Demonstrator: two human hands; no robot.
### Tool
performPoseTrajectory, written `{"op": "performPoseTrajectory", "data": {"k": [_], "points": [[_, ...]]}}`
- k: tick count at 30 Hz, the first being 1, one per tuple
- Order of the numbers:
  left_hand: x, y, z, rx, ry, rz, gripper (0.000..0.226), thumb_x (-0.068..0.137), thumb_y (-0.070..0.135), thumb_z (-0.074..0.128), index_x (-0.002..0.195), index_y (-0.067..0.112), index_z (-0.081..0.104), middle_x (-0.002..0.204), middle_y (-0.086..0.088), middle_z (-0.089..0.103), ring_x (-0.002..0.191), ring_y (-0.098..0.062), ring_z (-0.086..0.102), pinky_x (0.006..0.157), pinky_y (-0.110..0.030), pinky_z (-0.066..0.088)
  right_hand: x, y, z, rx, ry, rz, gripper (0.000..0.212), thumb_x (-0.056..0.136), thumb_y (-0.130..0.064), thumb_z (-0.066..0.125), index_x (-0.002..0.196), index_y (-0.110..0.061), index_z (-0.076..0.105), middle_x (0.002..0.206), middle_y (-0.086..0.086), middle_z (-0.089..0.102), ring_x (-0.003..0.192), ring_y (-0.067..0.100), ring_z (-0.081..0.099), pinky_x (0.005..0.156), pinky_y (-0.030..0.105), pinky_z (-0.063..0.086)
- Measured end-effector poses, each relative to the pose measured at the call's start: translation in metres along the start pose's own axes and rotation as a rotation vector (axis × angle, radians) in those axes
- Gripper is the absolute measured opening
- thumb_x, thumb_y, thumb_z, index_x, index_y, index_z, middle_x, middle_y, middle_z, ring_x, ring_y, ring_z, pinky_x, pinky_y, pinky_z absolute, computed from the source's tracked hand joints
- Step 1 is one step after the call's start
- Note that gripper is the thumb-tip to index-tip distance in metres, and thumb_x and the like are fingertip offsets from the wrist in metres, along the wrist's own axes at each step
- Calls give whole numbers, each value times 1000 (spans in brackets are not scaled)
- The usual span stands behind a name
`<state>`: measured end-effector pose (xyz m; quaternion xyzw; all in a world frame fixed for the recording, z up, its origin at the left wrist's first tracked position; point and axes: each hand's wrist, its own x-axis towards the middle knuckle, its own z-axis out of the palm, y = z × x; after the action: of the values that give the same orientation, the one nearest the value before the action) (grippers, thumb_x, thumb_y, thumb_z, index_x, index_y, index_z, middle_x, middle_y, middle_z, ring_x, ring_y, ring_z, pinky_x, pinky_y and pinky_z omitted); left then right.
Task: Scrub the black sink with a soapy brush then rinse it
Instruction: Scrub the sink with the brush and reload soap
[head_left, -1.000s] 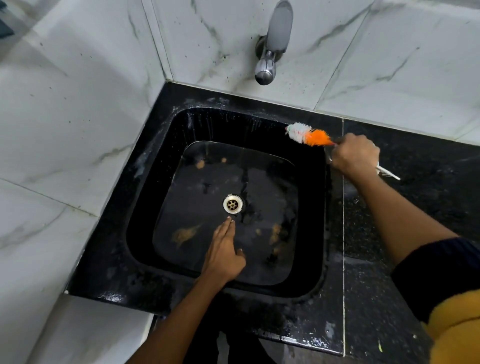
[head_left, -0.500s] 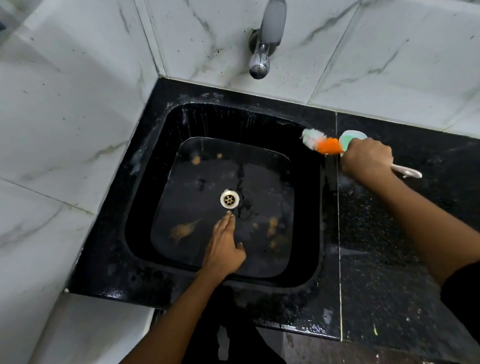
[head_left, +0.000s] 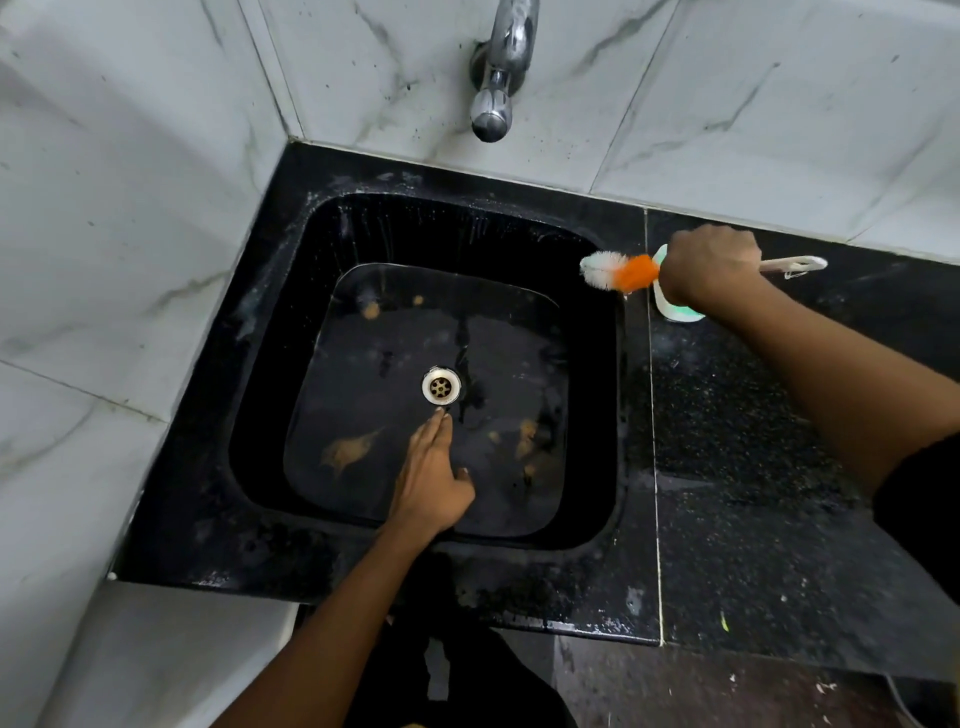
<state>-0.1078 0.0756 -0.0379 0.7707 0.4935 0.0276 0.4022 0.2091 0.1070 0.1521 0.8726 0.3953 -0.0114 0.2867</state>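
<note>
The square black sink (head_left: 270, 415) holds shallow water with brown scraps around its round metal drain (head_left: 440, 386). The left hand (head_left: 428, 480) lies inside, fingers straight, at 6 o'clock of the drain. The right hand (head_left: 709, 270), fingers curled, grips the white-and-orange bristle brush (head_left: 615, 270) over the sink's 2 o'clock rim.

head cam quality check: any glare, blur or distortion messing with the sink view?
Head view: sharp overall, with no motion blur on the right hand or brush; wide-angle bowing bends the wall tile seams; light glints off the tap and the wet black sink rim; the basin floor is dark and reflective, so stains near the drain and left hand read faintly.
</note>
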Motion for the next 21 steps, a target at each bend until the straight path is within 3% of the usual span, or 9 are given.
{"op": "performPoseTrajectory", "data": {"k": [4, 8, 11, 16, 21], "points": [[0, -2, 0, -17, 7, -20, 79, 88, 13, 59, 157, 8, 21, 165, -3, 17, 151, -18, 10, 119, -26, 13, -10, -6, -9, -104, -130, -70, 25, 81, -14, 59, 106, -15, 61, 119, 13, 63, 111, 32, 60, 86, 36, 43], [1, -2, 0, -9, -13, -8, 80, 88, 14, 60, 157, 8, 20, 165, -4, 17, 151, -19, 10, 119, -25, 12, -6, -1, -15, -134, -4, -49, 34, 87, -21, 56, 119, -11, 62, 119, 13, 63, 111, 32, 60, 88, 37, 46], [1, -3, 0, -15, -11, -11, 80, 88, 14, 60, 157, 8, 21, 165, -4, 17, 151, -18, 10, 119, -24, 11, -12, -4, -9, -173, -105, -110, 32, 85, -15, 57, 116, -11, 62, 121, 12, 62, 111, 32, 60, 88, 37, 44], [2, -2, 1, 11, -39, 7, 81, 87, 15, 61, 157, 8, 20, 165, -3, 16, 151, -17, 10, 120, -27, 13, -16, 1, -5, -192, 13, -107, 34, 89, -18, 50, 120, -13, 63, 118, 12, 64, 108, 32, 62, 84, 37, 46], [2, -1, 1, 34, -49, 20, 80, 87, 14, 61, 156, 7, 21, 165, -3, 17, 151, -18, 11, 120, -28, 15, -35, -2, 4, -268, -83, -205, 31, 89, -17, 53, 119, -15, 62, 121, 11, 64, 111, 31, 61, 81, 35, 44]]}}
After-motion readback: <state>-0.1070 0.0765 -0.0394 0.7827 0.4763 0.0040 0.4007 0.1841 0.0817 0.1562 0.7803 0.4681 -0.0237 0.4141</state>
